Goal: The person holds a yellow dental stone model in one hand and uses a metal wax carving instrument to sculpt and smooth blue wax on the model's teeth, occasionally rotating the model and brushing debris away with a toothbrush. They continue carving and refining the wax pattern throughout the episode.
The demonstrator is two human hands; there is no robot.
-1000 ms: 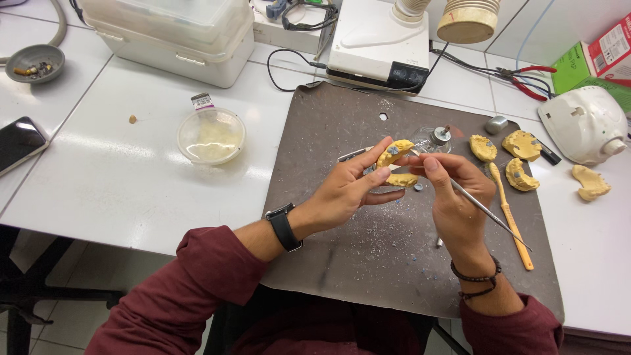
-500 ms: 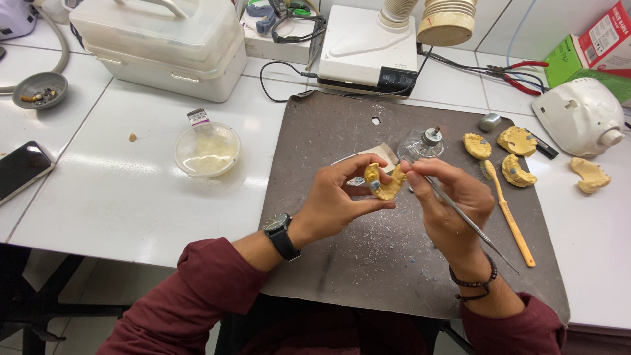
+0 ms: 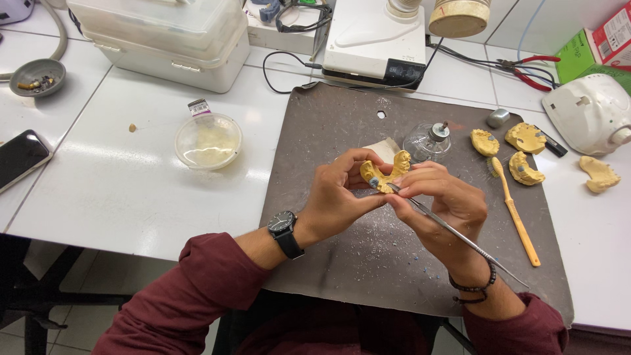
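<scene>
The left hand (image 3: 342,190) pinched a yellow plaster dental cast (image 3: 384,172) between thumb and fingertips, holding it in the air just above the dark work mat (image 3: 328,131), while the right hand (image 3: 440,204) had its fingers closed around a thin metal carving instrument (image 3: 460,238), its tip resting against a grey spot on the cast. The likeliest trouble seemed to be a slip — too much pressure at the tip could chip the brittle plaster or skid the point into the left fingertips. A loosened pinch could drop the cast onto the mat. Just beyond the hands stood a small glass spirit lamp (image 3: 427,141) — near enough to be knocked — with more yellow casts (image 3: 526,138) and an orange toothbrush (image 3: 516,213) to the right, and a clear plastic cup (image 3: 208,140) on the white table to the left.
</scene>
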